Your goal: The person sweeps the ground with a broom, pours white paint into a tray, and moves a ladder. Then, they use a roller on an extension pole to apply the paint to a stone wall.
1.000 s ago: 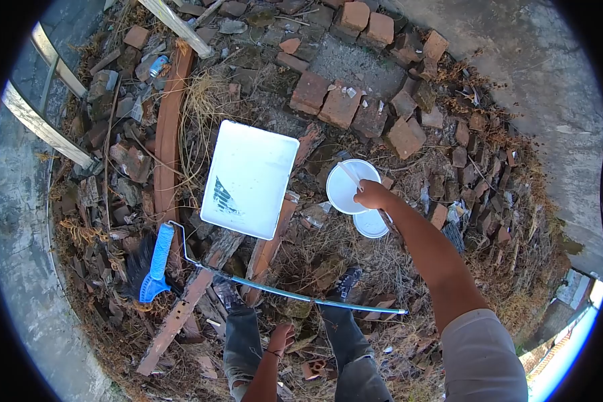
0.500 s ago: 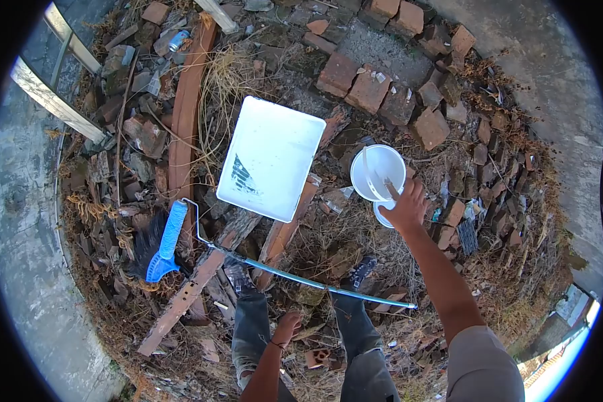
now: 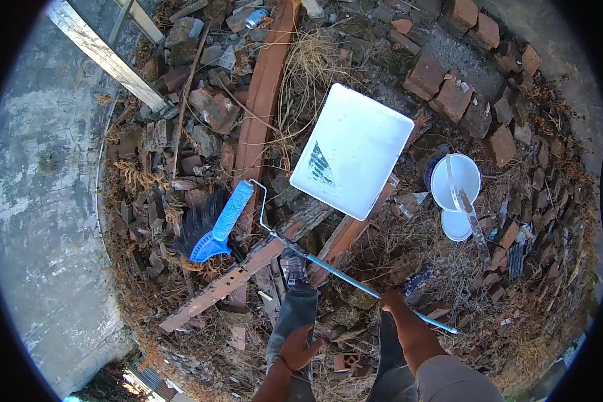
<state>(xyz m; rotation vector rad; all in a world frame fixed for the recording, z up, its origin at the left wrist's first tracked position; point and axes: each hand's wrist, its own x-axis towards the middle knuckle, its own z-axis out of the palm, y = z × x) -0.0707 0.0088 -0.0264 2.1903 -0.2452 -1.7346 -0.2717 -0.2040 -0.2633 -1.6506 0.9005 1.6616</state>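
My right hand (image 3: 392, 300) is closed round the pole of a paint roller (image 3: 345, 279). Its blue fluffy sleeve (image 3: 233, 209) rests at the left, by a blue-headed brush (image 3: 209, 246) with dark bristles. Over my knee, my left hand (image 3: 300, 348) holds nothing, its fingers apart. Ahead lies a paint tray (image 3: 358, 157) coated in white, with a dark patch showing at its lower left. To the right stands a bucket (image 3: 467, 175) with white inside, and a flat stick (image 3: 472, 224) leans across its rim. A round white lid (image 3: 455, 226) lies beside it.
Broken bricks (image 3: 452, 97), dry grass and rubble cover the uneven ground. Wooden planks (image 3: 221, 288) and a reddish beam (image 3: 261, 114) cross it. A can (image 3: 255, 18) lies at the far left, near a pale post (image 3: 107, 57). Concrete paving (image 3: 53, 221) borders the left side.
My right hand has left the bucket and stick and has taken hold of the roller's pole. The stick stays propped on the bucket. The whole view has shifted to the right.
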